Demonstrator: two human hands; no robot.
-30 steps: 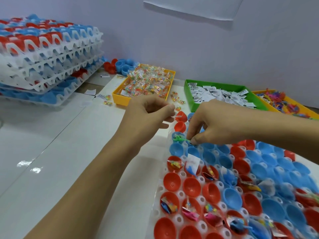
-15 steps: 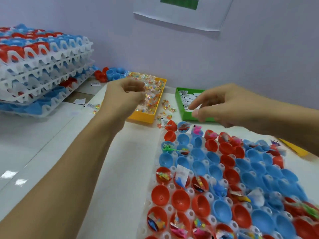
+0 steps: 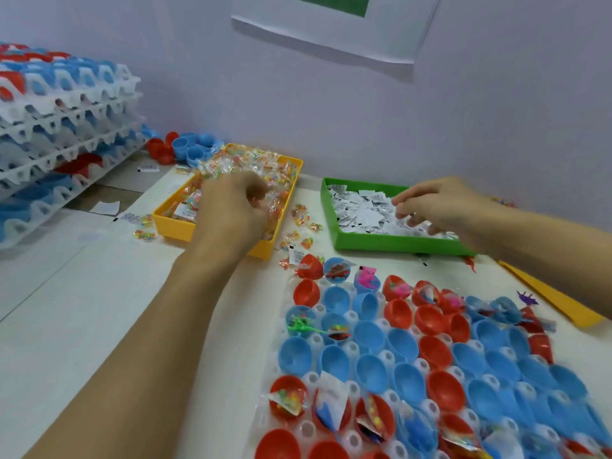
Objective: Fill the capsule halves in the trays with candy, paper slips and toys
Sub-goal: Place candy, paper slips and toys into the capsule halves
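The left hand (image 3: 231, 207) has dropped into the yellow plastic candy bin (image 3: 172, 223), fingers curled among wrapped candies; whether it grips one cannot be told. The right hand (image 3: 437, 203) has reached the green plastic bin (image 3: 397, 243) and pinches at the white paper slips (image 3: 361, 213). No writing is legible.

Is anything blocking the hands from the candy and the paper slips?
Nothing visible. The left hand is already in the yellow candy bin, and the right hand is over the slips in the green bin.

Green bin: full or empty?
Partly full. White paper slips cover the green bin's floor, below its rim; the right hand reaches into them.
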